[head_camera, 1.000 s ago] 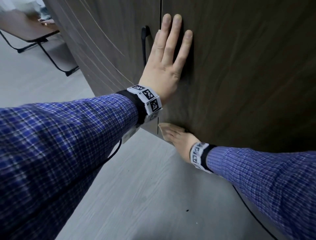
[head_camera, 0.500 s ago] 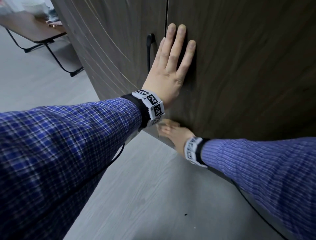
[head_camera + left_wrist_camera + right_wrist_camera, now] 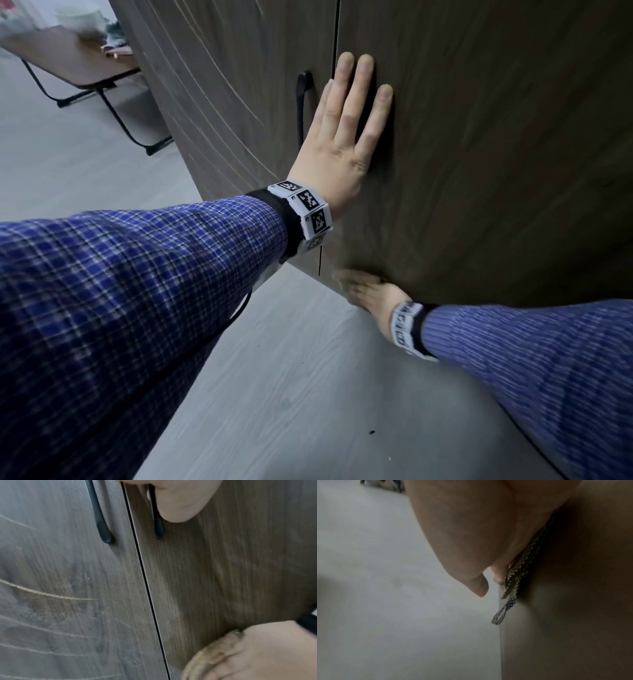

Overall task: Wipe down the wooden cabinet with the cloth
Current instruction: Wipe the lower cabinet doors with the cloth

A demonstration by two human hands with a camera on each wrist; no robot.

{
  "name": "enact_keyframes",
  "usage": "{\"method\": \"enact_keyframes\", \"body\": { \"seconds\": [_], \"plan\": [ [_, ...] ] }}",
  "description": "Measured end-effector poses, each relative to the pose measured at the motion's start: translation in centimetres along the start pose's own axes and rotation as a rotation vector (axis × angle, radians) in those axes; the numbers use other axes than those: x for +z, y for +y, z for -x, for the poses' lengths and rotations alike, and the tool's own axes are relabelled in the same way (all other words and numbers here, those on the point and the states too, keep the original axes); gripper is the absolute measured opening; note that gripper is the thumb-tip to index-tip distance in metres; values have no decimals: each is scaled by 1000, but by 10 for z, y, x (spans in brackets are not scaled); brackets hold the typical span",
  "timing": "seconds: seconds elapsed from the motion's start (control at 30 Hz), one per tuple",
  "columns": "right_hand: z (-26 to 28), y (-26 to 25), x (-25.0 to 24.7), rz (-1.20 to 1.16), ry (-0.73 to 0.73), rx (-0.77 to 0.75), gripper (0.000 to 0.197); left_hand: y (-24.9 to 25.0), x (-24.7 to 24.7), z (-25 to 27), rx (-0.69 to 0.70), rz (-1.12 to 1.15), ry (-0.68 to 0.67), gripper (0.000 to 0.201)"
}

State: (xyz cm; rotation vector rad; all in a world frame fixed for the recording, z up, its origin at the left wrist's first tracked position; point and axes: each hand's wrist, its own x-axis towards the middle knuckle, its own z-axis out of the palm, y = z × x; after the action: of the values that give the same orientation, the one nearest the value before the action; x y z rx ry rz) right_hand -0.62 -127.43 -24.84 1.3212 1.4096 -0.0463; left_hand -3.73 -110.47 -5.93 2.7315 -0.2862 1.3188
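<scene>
The dark wooden cabinet [image 3: 496, 154] fills the upper right of the head view. My left hand [image 3: 346, 137] lies flat on its right door, fingers straight, beside the black handle [image 3: 301, 102]. Low on the same door, near the seam, my right hand [image 3: 370, 291] presses a beige woven cloth [image 3: 205, 655] against the wood with flat fingers. In the head view the cloth is hidden under that hand. The right wrist view shows the cloth [image 3: 513, 582] caught between my palm [image 3: 471, 534] and the door, with a loop hanging down.
Two black handles [image 3: 102, 524] [image 3: 157, 524] flank the door seam. The left door carries pale curved scratches [image 3: 51, 596]. A grey plank floor [image 3: 291, 394] lies below. A folding table [image 3: 75, 61] with a white bowl [image 3: 78, 17] stands at the back left.
My right hand slid the cloth a little up along the door's lower part and back down again. My left hand stayed flat on the door.
</scene>
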Motion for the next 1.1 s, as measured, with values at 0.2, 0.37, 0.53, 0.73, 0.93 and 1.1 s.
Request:
{"method": "enact_keyframes", "body": {
  "seconds": [0.2, 0.37, 0.53, 0.73, 0.93, 1.1],
  "plan": [
    [-8, 19, -35, 126, 241, 32, 59, -4, -1, 1, 19, -30, -7, 56],
    [21, -13, 16, 332, 35, -59, 60, -4, 2, 0, -4, -28, -7, 56],
    [3, 4, 0, 320, 162, 124, 60, -2, -4, -6, 5, -84, -17, 58],
    [9, 50, -50, 269, 360, 164, 53, -7, -18, 4, 71, -188, -88, 77],
    [4, 64, -65, 16, 153, 175, 33, -31, -36, 15, 166, -206, -199, 81],
    [19, 73, -100, -435, 279, 274, 18, -47, -54, 14, 246, -224, -331, 92]
  ]
}}
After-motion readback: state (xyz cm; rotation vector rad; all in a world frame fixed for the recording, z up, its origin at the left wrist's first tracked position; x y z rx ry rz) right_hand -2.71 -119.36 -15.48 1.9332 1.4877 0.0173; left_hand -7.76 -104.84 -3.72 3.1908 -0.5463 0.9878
